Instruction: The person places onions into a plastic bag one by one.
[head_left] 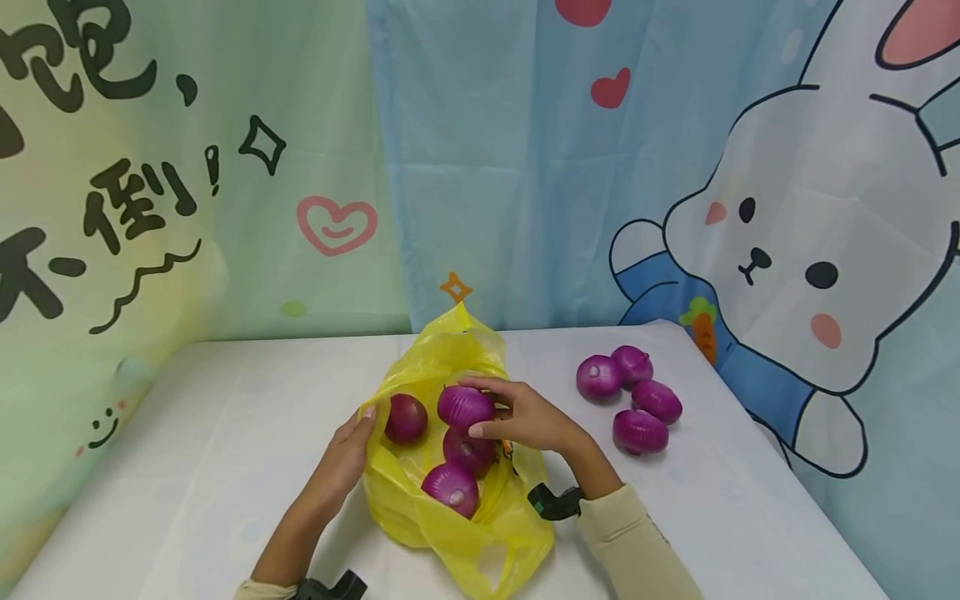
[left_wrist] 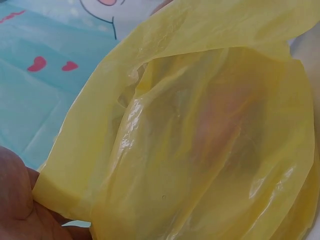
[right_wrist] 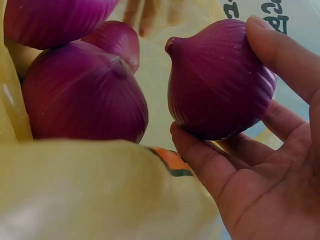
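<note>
A yellow plastic bag [head_left: 405, 517] lies open on the table, with 3 red onions [head_left: 453, 490] inside it. My left hand [head_left: 341, 462] pinches the bag's left edge between thumb and fingers; the left wrist view shows that hand [left_wrist: 15, 200] at the corner of the thin plastic [left_wrist: 150, 175]. Over the bag's opening, my right hand [head_left: 536, 417] grips another red onion [head_left: 461, 407]. Thumb and fingers wrap that onion [right_wrist: 215, 85] in the right wrist view, its pointed stem end facing away from the palm, apart from the bagged onions [right_wrist: 85, 100].
Several more red onions [head_left: 598, 377] sit in a cluster on the white tablecloth [head_left: 202, 467], right of the bag. A printed curtain [head_left: 480, 167] with a rabbit drawing hangs behind the table and along its sides.
</note>
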